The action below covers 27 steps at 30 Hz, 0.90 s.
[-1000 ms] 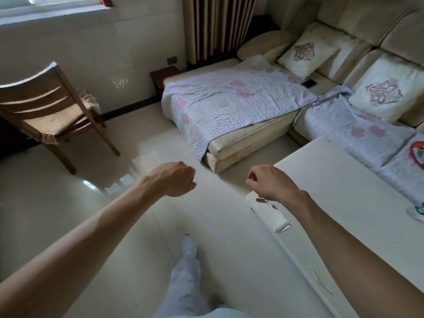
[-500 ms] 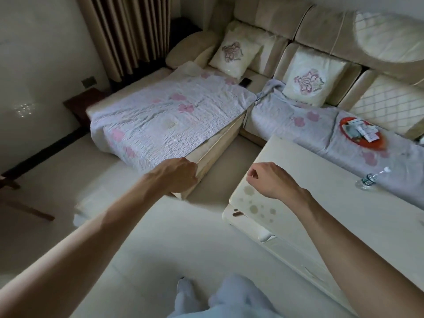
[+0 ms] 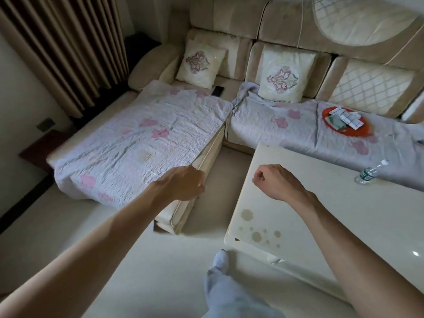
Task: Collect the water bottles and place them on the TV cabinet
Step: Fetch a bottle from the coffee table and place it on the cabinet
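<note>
On counter (image 3: 344, 226) far edge, beside sofa (image 3: 286, 26): water bottle (image 3: 369, 173) standing. Left hand (image 3: 183, 183), right hand (image 3: 275, 180) raised, fingers (image 3: 259, 175) clenched, holding nothing.

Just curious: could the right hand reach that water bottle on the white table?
Probably yes: bare tabletop lies between the right hand and the water bottle, nothing blocking, though a lean may help.

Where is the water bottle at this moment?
Head view: the water bottle sits at the right, on the far edge of the white table beside the sofa cover, beyond the right hand.
</note>
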Tool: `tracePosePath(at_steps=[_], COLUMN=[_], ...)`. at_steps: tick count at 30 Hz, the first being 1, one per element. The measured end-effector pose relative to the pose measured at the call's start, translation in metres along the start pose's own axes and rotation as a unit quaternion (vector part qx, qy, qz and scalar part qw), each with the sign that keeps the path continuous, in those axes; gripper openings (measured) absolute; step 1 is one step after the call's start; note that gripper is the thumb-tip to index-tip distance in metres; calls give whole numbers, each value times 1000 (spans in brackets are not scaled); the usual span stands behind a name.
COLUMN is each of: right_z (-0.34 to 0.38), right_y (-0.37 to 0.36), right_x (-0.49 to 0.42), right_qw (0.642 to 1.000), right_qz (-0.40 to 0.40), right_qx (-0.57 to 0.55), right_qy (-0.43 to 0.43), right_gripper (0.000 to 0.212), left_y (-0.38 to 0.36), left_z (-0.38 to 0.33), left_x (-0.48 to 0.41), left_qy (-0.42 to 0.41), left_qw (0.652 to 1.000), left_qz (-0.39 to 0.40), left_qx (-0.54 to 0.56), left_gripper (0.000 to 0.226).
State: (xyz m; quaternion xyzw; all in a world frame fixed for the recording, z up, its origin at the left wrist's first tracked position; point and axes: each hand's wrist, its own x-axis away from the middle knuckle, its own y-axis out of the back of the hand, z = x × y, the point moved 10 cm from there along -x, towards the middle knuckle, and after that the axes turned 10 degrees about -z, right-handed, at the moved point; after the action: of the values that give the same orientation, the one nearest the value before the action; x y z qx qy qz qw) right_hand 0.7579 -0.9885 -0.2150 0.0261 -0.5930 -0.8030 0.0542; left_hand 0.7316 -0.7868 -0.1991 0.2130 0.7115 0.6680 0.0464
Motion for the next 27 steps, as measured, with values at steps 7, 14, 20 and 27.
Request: tracePosePath(at_steps=[7, 14, 20, 27], right_z=[-32, -82, -128, -162], right_y=[12, 23, 13, 13], right_x=[-107, -170, -210, -278], right_qw=[999, 998, 993, 985], right_qz=[-4, -15, -9, -23], right_qx=[-27, -26, -23, -16], right_qy=[-20, -55, -112, -169], right_gripper=[16, 20, 21, 22], left_y=[52, 53, 50, 47], left_z=[12, 6, 6, 14], left_x=[-116, -208, -280, -383], left_qy=[-12, -51, -87, -157], left_qw=[999, 997, 994, 984], left_qz=[-1, 20, 43, 61], left_qx=[-30, -48, -51, -60], left_gripper=[33, 35, 34, 36])
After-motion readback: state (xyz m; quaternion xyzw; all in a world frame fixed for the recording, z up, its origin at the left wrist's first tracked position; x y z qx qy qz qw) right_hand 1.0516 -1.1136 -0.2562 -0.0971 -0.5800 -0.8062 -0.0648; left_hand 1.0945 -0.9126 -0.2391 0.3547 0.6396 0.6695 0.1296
